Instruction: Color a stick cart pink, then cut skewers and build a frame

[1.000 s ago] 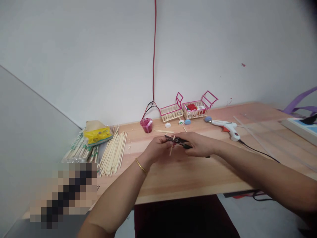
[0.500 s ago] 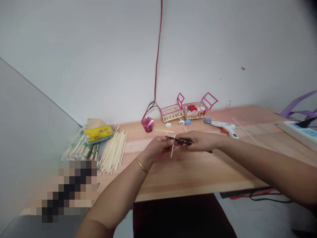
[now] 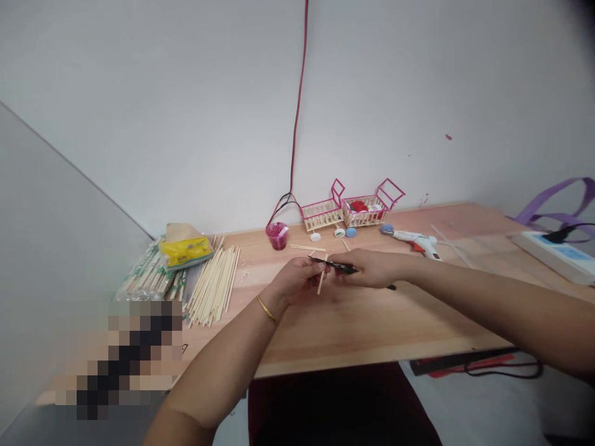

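Left hand (image 3: 292, 280) grip pinching short stick (image 3: 321, 279) upright, right hand (image 3: 374, 269) closed around dark cutter (image 3: 337, 266) crossing it

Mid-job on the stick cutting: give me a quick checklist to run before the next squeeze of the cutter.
1. Left hand grips the short stick: ok.
2. Right hand holds the black cutter: ok.
3. Cutter blades across the stick: ok.
4. Fingers out of the blades: cannot tell, too small.
5. Work held over the table: ok.
6. Glue gun lies apart from both hands: ok.
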`<state>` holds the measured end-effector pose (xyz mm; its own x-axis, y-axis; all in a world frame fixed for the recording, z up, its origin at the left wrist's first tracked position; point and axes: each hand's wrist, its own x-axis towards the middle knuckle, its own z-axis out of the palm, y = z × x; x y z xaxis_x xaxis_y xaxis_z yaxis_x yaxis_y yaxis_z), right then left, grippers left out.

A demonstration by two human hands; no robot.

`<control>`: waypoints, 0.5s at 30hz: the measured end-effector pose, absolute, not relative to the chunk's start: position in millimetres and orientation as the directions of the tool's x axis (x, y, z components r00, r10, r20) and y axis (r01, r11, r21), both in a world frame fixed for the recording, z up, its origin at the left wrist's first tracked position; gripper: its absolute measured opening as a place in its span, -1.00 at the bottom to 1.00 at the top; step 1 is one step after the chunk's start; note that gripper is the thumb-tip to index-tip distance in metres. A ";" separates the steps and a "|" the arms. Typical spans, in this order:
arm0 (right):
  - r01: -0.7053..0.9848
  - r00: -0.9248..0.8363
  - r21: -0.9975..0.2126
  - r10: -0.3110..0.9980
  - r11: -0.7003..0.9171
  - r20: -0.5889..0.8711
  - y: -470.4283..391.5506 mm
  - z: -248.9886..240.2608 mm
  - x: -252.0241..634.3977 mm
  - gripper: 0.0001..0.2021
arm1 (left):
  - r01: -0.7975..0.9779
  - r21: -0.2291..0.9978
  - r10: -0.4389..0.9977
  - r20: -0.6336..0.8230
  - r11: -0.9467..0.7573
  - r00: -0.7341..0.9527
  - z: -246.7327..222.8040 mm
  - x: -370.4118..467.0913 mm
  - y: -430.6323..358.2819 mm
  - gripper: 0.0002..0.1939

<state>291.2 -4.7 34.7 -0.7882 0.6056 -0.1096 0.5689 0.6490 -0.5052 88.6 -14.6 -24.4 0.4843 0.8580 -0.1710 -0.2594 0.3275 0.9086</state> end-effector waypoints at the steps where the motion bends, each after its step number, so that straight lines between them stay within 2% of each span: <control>1: 0.562 -0.790 -0.498 0.607 0.661 -0.087 -4.7 32.7 290.2 -0.81 | -0.264 0.908 0.860 -0.170 0.327 0.481 -25.3 88.3 -14.1 -0.62; 7: 0.480 -0.825 -0.514 0.564 0.711 0.010 -1.8 16.7 293.0 -0.76 | -0.259 0.910 0.858 -0.168 0.325 0.486 -27.0 88.5 -14.8 -0.64; 15: 0.505 -0.789 -0.555 0.615 0.661 0.014 -12.1 7.1 295.7 -0.72 | -0.232 0.898 0.833 -0.216 0.375 0.509 -29.0 91.0 -17.8 -0.67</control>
<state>295.7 -12.1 7.1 -0.7886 0.6148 0.0136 0.5053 0.6605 -0.5553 91.0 -17.8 -29.0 0.5093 0.8331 -0.2160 -0.2318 0.3745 0.8978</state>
